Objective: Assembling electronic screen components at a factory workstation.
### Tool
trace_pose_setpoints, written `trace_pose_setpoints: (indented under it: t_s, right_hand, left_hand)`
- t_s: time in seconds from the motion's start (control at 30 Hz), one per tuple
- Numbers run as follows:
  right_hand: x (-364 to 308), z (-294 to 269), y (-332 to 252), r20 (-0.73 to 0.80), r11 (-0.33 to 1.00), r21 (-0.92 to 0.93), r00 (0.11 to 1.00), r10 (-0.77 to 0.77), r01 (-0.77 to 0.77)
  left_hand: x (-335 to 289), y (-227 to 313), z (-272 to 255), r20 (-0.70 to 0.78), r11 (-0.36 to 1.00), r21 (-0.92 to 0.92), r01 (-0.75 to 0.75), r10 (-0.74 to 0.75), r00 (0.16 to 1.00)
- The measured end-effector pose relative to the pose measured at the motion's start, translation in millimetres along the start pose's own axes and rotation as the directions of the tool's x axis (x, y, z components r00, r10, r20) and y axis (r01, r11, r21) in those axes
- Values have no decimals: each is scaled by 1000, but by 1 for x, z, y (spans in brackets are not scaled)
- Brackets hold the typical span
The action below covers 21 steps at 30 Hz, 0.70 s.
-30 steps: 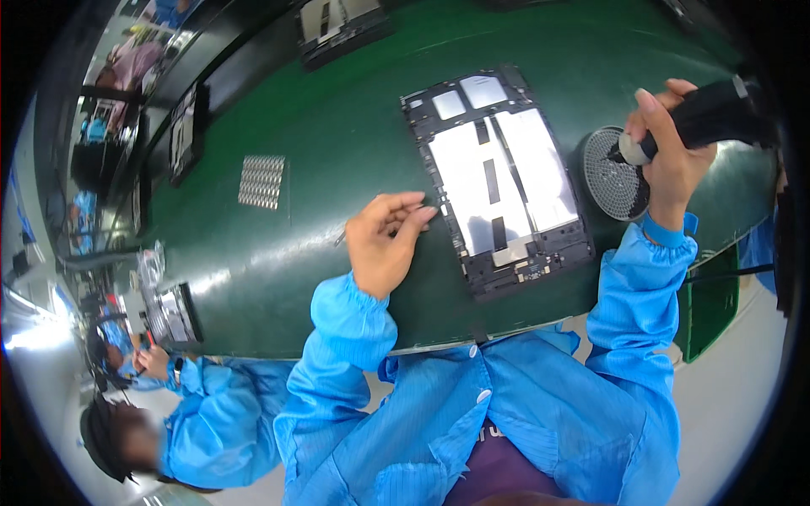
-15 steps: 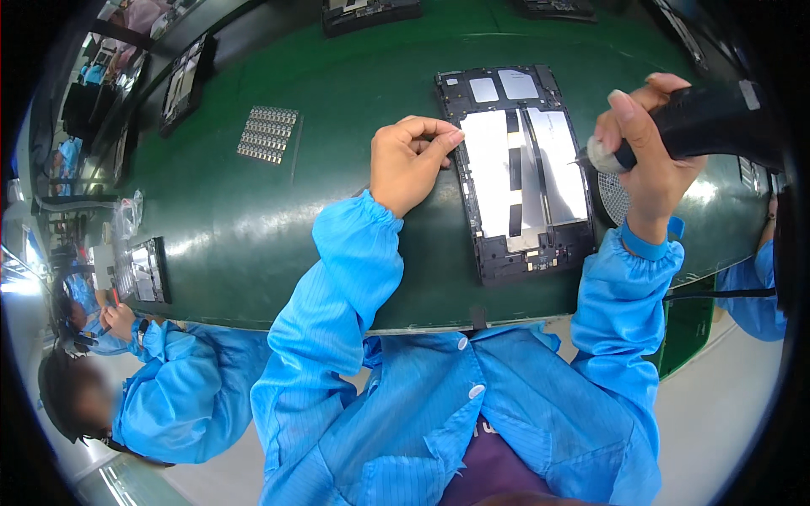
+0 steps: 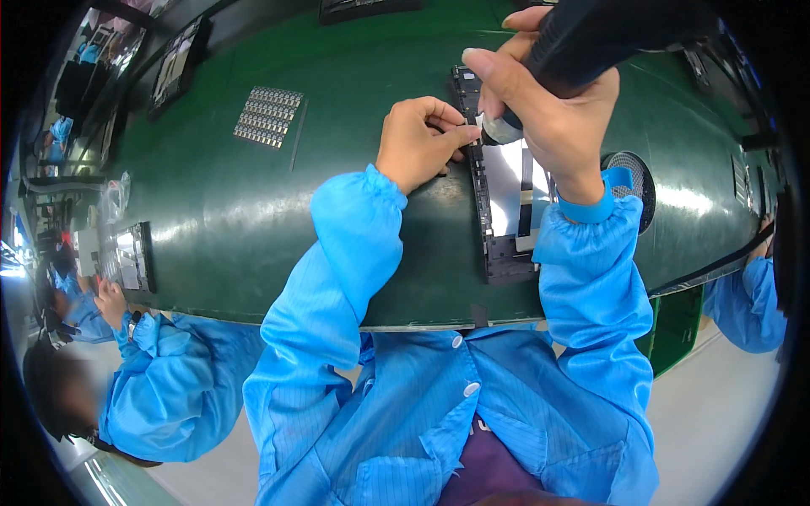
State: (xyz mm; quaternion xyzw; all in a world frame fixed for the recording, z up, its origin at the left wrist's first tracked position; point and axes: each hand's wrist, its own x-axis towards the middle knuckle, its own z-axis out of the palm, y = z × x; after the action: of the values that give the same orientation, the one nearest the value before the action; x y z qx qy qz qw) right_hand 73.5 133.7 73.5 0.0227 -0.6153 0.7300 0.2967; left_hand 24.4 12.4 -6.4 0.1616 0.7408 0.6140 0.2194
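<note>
In front of me on the green table lies an opened tablet point(image 3: 506, 187), its black frame and silver inner panels showing. My right hand point(image 3: 561, 126) is wrapped round a black electric screwdriver point(image 3: 582, 46), held tilted over the tablet's upper part. Its pale nose points at the tablet's left edge, and the tip is hard to make out. At that same edge is my left hand point(image 3: 422, 143), thumb and forefinger pinched close to the nose. Whatever lies between those fingertips is too small to tell. My right hand and sleeve cover much of the tablet's right side.
Right of the tablet stands a round, dark-rimmed dish point(image 3: 652, 192), partly behind my wrist. A sheet of small metal parts in rows point(image 3: 268, 116) lies on the left. Other opened devices point(image 3: 179, 67) rest along the table's edges. A co-worker in blue point(image 3: 173, 371) sits at the left.
My right hand has carried the screwdriver left across the tablet, to its left edge beside my left fingertips. My left hand has shifted slightly, still pinched.
</note>
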Motion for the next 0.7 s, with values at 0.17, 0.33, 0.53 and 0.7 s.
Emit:
trace_pose_setpoints:
  t_s: [0.17, 0.33, 0.53, 0.7]
  right_hand:
    - [1, -11, 31, 148, 973, -115, 972, -185, 202]
    - [4, -12, 35, 141, 974, -108, 973, -181, 197]
    - [3, -13, 36, 119, 980, -112, 981, -150, 164]
    - [2, -14, 39, 129, 978, -109, 978, -164, 178]
  left_hand:
    - [12, 4, -12, 171, 985, 31, 170, -173, 970]
    - [14, 6, -10, 187, 980, 33, 197, -200, 962]
    - [13, 6, -8, 178, 980, 37, 193, -197, 964]
    - [13, 2, -8, 180, 984, 26, 178, -180, 967]
